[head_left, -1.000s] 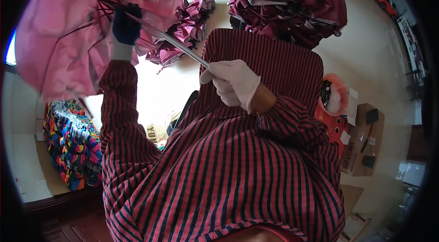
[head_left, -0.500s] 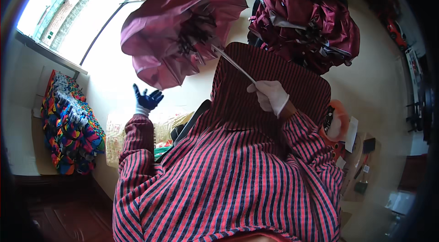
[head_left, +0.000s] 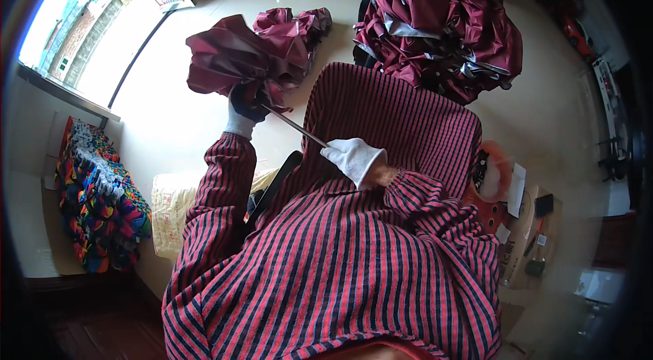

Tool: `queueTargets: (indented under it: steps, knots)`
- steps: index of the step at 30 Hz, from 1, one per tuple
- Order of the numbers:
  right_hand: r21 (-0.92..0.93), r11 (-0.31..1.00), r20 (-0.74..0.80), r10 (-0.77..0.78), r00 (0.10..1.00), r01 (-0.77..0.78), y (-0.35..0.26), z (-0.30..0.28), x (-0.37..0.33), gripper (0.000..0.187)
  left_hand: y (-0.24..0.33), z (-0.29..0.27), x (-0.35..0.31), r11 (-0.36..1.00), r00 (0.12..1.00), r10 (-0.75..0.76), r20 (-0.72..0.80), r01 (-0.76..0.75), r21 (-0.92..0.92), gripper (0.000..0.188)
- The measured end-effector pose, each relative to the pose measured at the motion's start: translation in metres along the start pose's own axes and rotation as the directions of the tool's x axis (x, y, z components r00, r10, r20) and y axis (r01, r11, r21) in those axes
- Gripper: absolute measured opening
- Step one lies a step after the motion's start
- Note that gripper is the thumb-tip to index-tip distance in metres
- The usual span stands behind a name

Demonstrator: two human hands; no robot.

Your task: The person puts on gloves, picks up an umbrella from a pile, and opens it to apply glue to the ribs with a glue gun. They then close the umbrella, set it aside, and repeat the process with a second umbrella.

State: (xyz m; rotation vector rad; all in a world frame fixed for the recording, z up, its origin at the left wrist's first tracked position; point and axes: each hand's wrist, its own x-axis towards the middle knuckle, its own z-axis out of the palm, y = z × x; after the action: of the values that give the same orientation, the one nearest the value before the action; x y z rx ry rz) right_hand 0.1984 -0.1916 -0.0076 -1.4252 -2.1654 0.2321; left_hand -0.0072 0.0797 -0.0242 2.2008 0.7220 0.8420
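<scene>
A maroon umbrella [head_left: 221, 57] is held slanting, its canopy gathered in loose folds at the upper left. My left hand [head_left: 246, 107], in a glove with a dark blue palm and white cuff, is closed round the umbrella at the base of the canopy. From there the thin metal shaft [head_left: 296, 128] runs down to my right hand [head_left: 355, 160]. That hand, in a white glove, is closed on the shaft's lower end and hides the tip. Beyond the canopy a crumpled maroon and silver bundle [head_left: 314, 26] lies on the floor.
A large heap of maroon umbrellas [head_left: 435, 26] stands at the upper right. Striped cloth [head_left: 394, 105] covers my lap. At left are a colourful pile [head_left: 102, 197] and a yellowish wrapped package [head_left: 166, 214]. A pinkish-orange item [head_left: 495, 173] and cardboard [head_left: 524, 244] lie at right.
The canopy went from widely spread to gathered in folds. My open left hand came up and closed round its base. My right hand moved left and slightly down with the shaft.
</scene>
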Motion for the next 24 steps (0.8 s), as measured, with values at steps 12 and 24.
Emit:
queueTargets:
  steps: [12, 24]
  knots:
    - [-0.083, 0.985, -0.764, 0.033, 0.645, -0.149, -0.021, -0.093, -0.028, 0.05, 0.1, 0.037, 0.035, 0.759, 0.99, -0.07, -0.122, -0.026, -0.651, 0.028]
    - [-0.102, 0.934, -0.871, 0.083, 0.485, -0.343, 0.004, -0.056, 0.026, 0.051, 0.173, 0.16, -0.018, 0.796, 0.998, 0.015, -0.059, -0.048, -0.603, 0.041]
